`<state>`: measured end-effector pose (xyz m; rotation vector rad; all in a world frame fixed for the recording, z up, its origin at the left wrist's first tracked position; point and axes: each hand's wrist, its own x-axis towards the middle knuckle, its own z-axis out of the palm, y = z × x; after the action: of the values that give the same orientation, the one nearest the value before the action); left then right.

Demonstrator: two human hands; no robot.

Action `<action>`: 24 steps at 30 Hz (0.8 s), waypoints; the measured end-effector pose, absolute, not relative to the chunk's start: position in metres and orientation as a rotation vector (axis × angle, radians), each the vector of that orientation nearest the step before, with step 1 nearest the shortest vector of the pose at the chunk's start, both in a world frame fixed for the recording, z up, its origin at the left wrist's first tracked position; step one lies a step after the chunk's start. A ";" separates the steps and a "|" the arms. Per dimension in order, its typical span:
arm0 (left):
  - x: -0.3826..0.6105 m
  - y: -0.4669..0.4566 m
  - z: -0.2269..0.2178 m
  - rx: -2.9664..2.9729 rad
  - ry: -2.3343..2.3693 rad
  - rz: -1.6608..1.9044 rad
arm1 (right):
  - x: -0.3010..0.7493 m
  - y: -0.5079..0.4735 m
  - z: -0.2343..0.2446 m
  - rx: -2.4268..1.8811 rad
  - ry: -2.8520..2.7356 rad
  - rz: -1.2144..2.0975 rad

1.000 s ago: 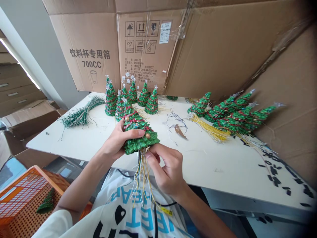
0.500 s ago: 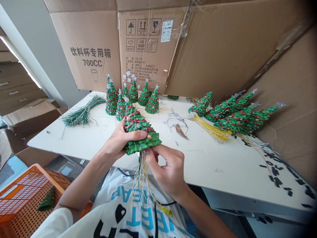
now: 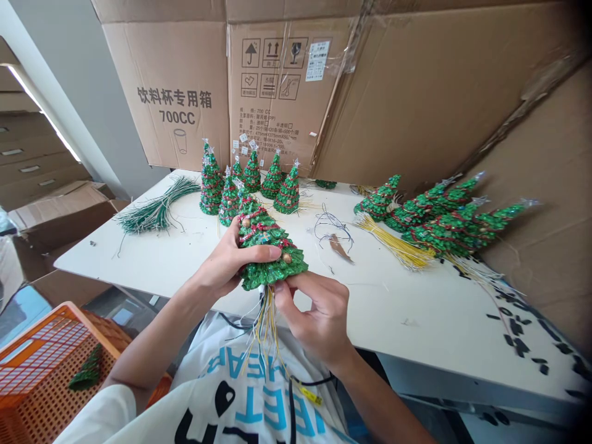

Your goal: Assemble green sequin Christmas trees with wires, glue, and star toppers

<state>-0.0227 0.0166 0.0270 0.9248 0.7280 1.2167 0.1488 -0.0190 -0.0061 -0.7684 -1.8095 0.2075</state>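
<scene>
My left hand (image 3: 231, 256) is wrapped round a small green Christmas tree (image 3: 271, 237) with red garland and gold balls. The tree tilts away from me, its base turned my way. Out of the underside hangs a bundle of thin yellow, white and green wires (image 3: 266, 317). Thumb and forefinger of my right hand (image 3: 319, 308) are pinched at the base's edge, beside the top of the wires. What those fingertips hold is hidden under the tree.
Several finished-looking trees (image 3: 287, 191) stand at the back; more lie (image 3: 444, 216) at right. Green wires (image 3: 160, 206), yellow wires (image 3: 393, 240) and black scraps (image 3: 518, 342) lie on the white table (image 3: 370, 320). Cardboard (image 3: 416, 92) walls the back. An orange crate (image 3: 50, 370) stands lower left.
The view has shifted slightly, so the scene sits a little further right. Both hands keep their hold at the tree, and I see no clear change in their grip.
</scene>
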 end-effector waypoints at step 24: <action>-0.013 0.012 0.024 0.969 0.708 1.279 | 0.148 -0.021 -0.009 -0.816 -1.568 0.510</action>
<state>-0.0132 0.0120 0.0237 0.9688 0.7082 1.2795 0.1485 -0.0211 -0.0092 -0.8156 -1.5679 0.5096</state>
